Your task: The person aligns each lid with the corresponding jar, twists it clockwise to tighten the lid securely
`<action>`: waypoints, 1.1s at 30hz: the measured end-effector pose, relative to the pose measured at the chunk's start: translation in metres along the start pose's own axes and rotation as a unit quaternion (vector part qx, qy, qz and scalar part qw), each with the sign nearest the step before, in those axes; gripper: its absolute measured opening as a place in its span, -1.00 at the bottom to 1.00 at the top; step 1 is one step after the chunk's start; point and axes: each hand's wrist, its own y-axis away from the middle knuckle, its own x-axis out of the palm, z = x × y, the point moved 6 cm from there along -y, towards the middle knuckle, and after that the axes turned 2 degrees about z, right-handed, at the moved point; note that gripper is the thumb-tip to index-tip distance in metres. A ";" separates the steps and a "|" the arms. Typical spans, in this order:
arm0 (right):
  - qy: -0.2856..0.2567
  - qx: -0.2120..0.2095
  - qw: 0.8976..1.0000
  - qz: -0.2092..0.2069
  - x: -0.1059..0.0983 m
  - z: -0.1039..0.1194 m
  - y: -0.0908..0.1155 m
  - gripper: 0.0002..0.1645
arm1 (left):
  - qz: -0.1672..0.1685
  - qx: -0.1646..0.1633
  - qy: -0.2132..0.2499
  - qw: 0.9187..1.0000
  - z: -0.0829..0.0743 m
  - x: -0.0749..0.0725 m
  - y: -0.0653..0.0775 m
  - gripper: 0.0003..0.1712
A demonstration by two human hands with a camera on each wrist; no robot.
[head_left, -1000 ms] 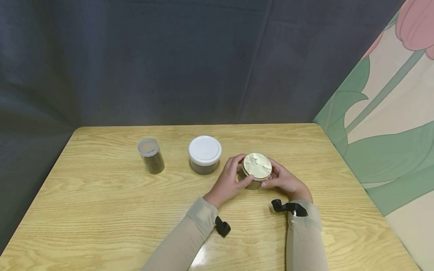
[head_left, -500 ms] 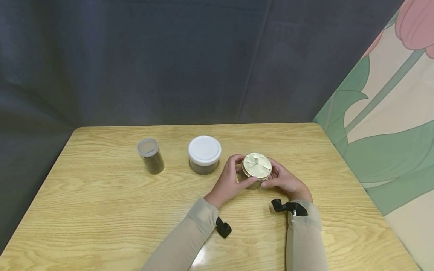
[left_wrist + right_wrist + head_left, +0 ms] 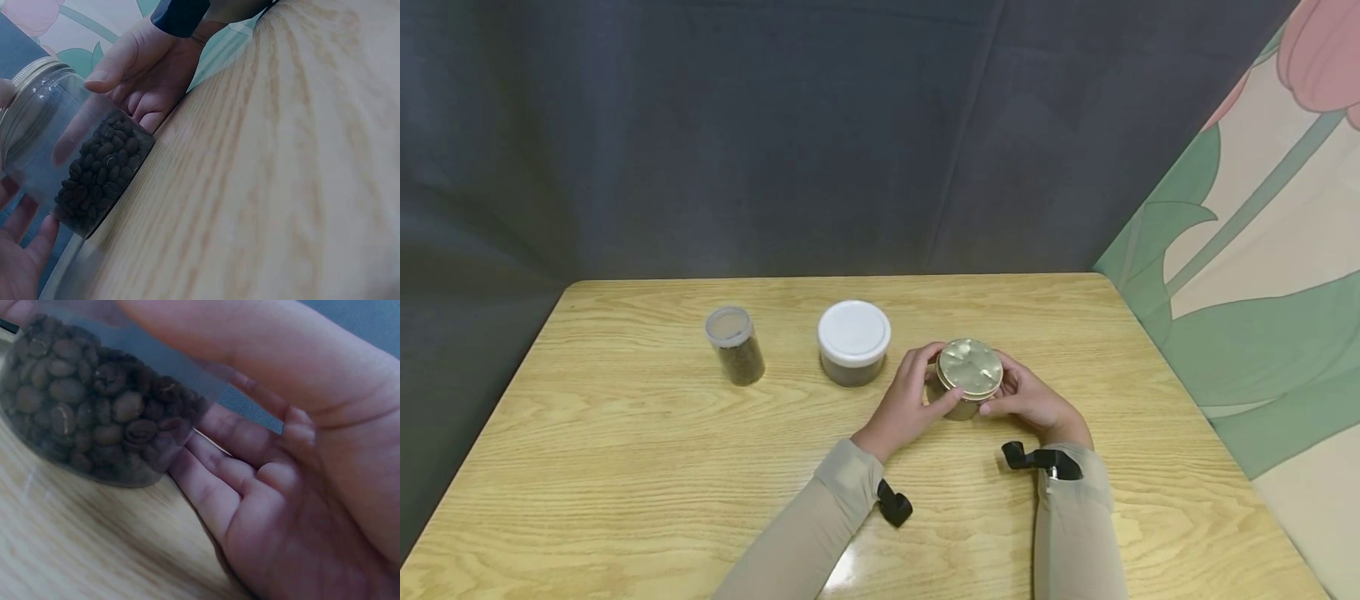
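Observation:
A clear jar point(image 3: 103, 165) partly filled with coffee beans point(image 3: 103, 162) stands upright on the table toward the right. Its round gold lid point(image 3: 970, 367) is on top. My left hand point(image 3: 907, 402) grips the lid from the left, thumb at the front of the rim and fingers round the far side. From the right, my right hand point(image 3: 1036, 406) holds the jar's body, thumb in front and fingers behind. Most of the right fingers are hidden behind the jar in the head view.
Left of the hands stands a tub with a white lid point(image 3: 853, 332). Farther left is a slim jar point(image 3: 740, 358) with a translucent lid and dark contents. A dark curtain point(image 3: 775, 142) hangs behind the wooden table point(image 3: 625, 467); a floral cloth point(image 3: 1262, 333) lies to the right.
The bright reflections on the gold lid have shifted, and my left thumb has moved slightly along the rim. The jar stays in place, with both hands still around it.

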 end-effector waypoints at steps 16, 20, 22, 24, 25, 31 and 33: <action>-0.008 -0.009 1.000 0.004 0.000 -0.001 -0.001 0.02 | -0.014 0.012 0.021 1.000 -0.001 0.000 0.000 -0.22; -0.005 -0.011 1.000 0.008 0.000 0.000 -0.001 0.01 | -0.007 0.012 0.007 1.000 0.001 0.000 0.000 -0.25; -0.003 -0.012 1.000 0.010 0.000 0.001 -0.001 0.00 | -0.002 0.013 0.004 1.000 0.002 0.001 -0.001 -0.26; -0.001 -0.012 1.000 0.009 0.000 0.001 -0.001 0.00 | 0.004 0.014 0.001 1.000 0.002 0.001 0.000 -0.26; 0.000 -0.012 1.000 0.008 0.000 0.001 -0.001 0.00 | 0.006 0.015 0.000 1.000 0.002 0.001 0.000 -0.26; 0.003 -0.011 1.000 0.005 -0.001 0.000 0.000 0.02 | 0.013 0.011 0.006 1.000 0.003 0.001 0.001 -0.24; 0.002 -0.013 1.000 0.006 -0.001 0.000 0.000 0.03 | 0.010 0.007 0.020 1.000 0.004 0.001 0.001 -0.22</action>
